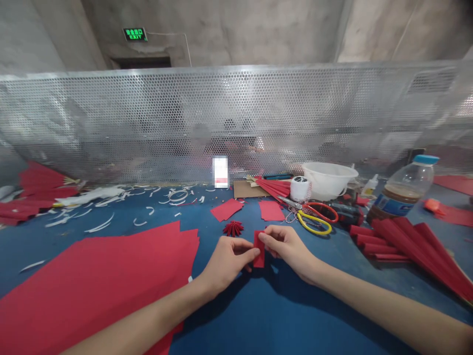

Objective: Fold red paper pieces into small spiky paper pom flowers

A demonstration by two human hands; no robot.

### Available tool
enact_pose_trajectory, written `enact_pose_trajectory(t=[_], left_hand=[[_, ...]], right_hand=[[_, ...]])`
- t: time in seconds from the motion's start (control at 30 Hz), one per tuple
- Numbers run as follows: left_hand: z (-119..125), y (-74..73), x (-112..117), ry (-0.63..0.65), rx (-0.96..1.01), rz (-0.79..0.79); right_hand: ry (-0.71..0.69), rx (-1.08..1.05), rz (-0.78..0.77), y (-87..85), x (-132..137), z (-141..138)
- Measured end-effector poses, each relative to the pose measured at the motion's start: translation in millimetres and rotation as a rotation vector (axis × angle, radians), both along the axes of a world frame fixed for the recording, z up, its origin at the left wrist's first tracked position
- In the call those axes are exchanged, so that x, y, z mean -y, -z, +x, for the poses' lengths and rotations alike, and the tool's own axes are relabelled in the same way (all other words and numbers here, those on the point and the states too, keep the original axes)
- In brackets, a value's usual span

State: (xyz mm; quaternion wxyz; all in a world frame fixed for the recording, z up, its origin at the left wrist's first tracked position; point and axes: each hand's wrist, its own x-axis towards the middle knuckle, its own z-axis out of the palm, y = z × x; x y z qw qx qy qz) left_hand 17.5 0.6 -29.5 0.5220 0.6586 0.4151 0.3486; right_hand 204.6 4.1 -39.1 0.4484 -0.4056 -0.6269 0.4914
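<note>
Red paper strip (259,260) sits at near centre over the blue table (295,320), pinched by both the left hand (229,261) and the right hand (286,245), though I cannot make out the fingertips behind it, and to the left the large red paper sheets (107,276) run beyond my view.

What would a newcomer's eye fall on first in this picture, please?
Probably the large red sheets spread over the left of the blue table. The narrow red piece, held at the middle by the left hand and right hand, also draws attention. To the right, the scissors with red and yellow handles and the blue-capped bottle stand out.
</note>
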Motion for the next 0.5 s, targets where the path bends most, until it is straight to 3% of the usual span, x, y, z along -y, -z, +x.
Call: enact_pose_trajectory(t=[0.5], left_hand=[[0.3, 1.2, 0.5, 0.009, -0.001, -0.018]], right_hand=[[0.026, -0.013, -0.002, -3.0, 1.4, -1.2]])
